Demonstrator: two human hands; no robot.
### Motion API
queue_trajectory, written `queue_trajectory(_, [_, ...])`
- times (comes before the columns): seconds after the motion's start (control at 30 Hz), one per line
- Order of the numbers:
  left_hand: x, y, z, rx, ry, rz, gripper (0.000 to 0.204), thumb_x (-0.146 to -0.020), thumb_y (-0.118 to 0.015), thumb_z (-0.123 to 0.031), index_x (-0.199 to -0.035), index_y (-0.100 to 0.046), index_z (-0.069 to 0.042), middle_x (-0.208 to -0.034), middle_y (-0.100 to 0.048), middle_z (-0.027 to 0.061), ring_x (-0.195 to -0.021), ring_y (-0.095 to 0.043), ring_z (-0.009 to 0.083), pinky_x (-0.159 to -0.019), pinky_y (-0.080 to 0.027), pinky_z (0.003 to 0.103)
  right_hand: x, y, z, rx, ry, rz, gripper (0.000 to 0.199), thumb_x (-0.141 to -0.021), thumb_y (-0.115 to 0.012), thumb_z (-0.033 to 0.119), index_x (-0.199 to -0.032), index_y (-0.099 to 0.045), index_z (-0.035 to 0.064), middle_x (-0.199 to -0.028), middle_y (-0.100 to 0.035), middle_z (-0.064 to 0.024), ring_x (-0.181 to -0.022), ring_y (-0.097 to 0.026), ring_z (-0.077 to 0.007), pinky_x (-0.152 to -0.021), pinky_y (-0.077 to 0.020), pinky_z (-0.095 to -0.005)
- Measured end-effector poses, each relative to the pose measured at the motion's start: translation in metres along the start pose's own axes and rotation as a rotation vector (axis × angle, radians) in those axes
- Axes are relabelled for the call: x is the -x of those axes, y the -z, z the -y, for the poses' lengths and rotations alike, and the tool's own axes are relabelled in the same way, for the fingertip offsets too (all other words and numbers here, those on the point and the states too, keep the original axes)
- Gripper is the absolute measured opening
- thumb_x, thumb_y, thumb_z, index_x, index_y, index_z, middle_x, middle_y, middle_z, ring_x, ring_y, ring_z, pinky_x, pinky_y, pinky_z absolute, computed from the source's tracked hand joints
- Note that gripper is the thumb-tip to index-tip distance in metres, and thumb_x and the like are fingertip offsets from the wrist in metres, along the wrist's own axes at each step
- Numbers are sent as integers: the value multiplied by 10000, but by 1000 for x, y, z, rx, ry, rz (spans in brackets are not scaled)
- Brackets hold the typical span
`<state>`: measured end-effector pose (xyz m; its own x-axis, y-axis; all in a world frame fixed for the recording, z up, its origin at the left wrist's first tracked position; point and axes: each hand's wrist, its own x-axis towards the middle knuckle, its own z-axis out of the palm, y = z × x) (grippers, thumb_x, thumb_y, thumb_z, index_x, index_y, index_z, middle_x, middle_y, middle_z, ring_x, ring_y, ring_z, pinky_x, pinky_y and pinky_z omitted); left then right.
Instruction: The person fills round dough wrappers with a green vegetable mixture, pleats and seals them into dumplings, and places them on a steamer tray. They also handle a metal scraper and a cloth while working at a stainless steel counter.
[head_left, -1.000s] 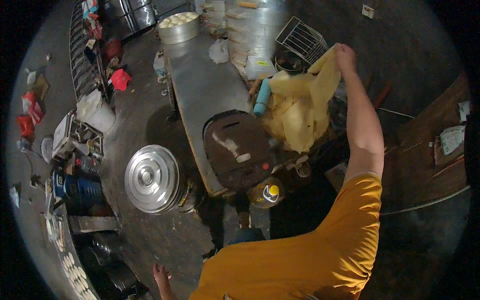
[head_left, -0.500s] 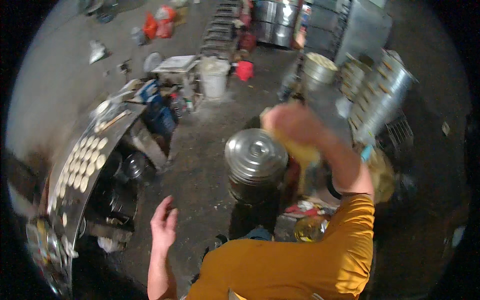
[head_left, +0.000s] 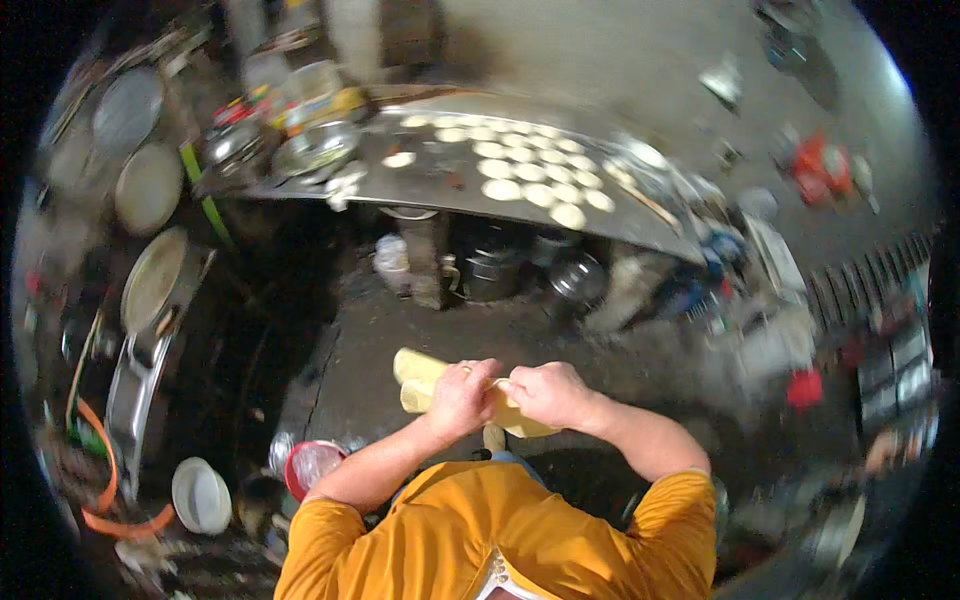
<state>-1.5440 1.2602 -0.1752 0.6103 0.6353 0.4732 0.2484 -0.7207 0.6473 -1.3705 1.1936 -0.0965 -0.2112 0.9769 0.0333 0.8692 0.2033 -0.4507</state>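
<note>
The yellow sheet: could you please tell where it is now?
In the head view, the yellow sheet is just below centre, held by the left hand and the right hand in front of the orange shirt; one end sticks out leftward.

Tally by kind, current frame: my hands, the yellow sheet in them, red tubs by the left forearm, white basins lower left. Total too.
Hands (left hand, right hand): 2
Yellow sheet: 1
Red tub: 1
White basin: 1
Total: 5
</note>
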Motion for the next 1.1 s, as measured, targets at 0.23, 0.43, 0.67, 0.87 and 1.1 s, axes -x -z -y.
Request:
queue_trajectory(0.23, [48, 57, 37, -158, 434, -298, 156, -706, -513, -9, -813, -625, -25, -728, -620, 164, -684, -632, 343, -634, -520, 401, -139, -24, -22, -111, 513, 552, 188, -808, -549, 194, -847, -633, 30, -806, -642, -216, -807, -629, -394, -724, -499, -481])
queue_trajectory(0.43, [43, 150, 46, -280, 821, -182, 192, -781, -654, -164, -892, -614, -12, -819, -643, 192, -756, -637, 356, -665, -512, 411, -265, -92, -15, -394, 678, 527, 178, -836, -533, 147, -866, -651, 17, -910, -648, -161, -889, -614, -352, -786, -496, -441])
queue_trajectory(0.67, [147, 230, 153, -397, 1161, -180, 192, -776, -640, -125, -959, -640, -69, -910, -654, 172, -884, -632, 367, -752, -503, 430, -395, -103, 77, -273, 1106, 291, 105, -825, -647, 173, -823, -648, 68, -787, -649, -103, -763, -638, -297, -691, -518, -399])
queue_trajectory(0.87, [157, 317, 220, -198, 1247, -413, 236, -845, -603, -136, -1056, -673, -56, -1204, -618, 168, -1085, -608, 329, -883, -503, 377, -514, -79, 130, -147, 1174, 352, 127, -835, -630, 187, -820, -646, 62, -783, -642, -108, -774, -629, -300, -706, -512, -396])
queue_trajectory(1.1, [94, 436, 238, 147, 1185, -699, 227, -971, -530, -200, -1069, -623, -18, -1073, -616, 104, -954, -600, 173, -769, -538, 316, -672, -42, 190, -112, 1183, 601, 165, -856, -631, 208, -875, -681, 52, -837, -652, -106, -827, -624, -299, -752, -505, -387])
